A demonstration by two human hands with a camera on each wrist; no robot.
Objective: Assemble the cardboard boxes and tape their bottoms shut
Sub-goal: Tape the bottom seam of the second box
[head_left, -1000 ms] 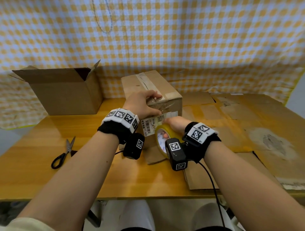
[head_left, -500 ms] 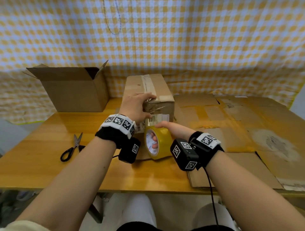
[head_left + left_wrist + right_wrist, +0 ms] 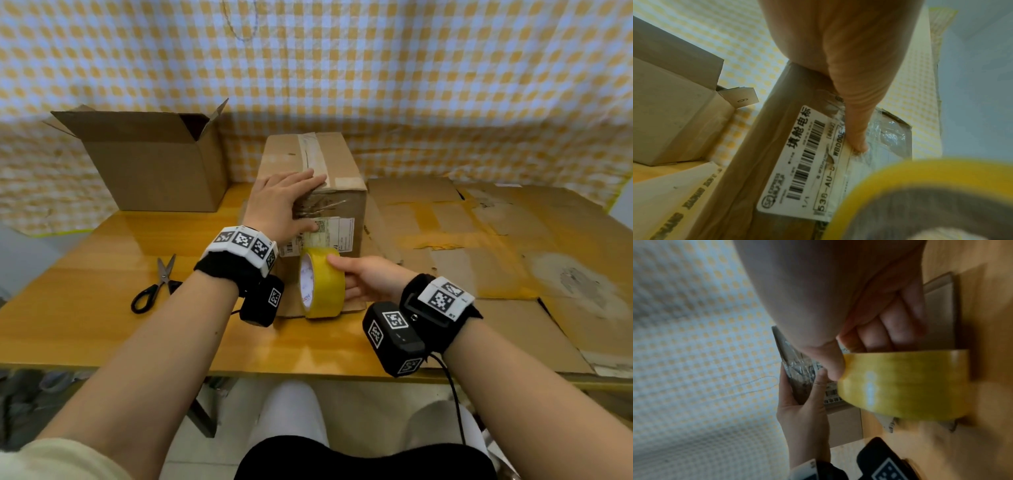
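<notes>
Head view, lower middle of the frame: the right hand (image 3: 368, 279) has its grip round the yellow tape roll (image 3: 322, 284), thumb on the upper rim and fingers behind, the roll standing on edge on the wooden bench (image 3: 85, 284) and touching the near face of the closed cardboard box (image 3: 337, 178). Just above it the left hand (image 3: 281, 202) lies on the box's near top corner, fingers straight over the top and thumb pressed down on the front face beside a white shipping label (image 3: 797, 172). In the left wrist view the label reads "EXPRESS", "538-AU-" and "BD00E" beside barcodes and bold Chinese characters; clear crinkled tape covers the box corner. Black scissors (image 3: 154, 287) lie at centre left on the bench, well apart from the box. Flattened cardboard sheets (image 3: 496, 240) cover the right of the bench. An open cardboard box (image 3: 154, 164) stands at upper left, a flap marked "6". Yellow-and-white checked cloth (image 3: 376, 68) hangs behind.
</notes>
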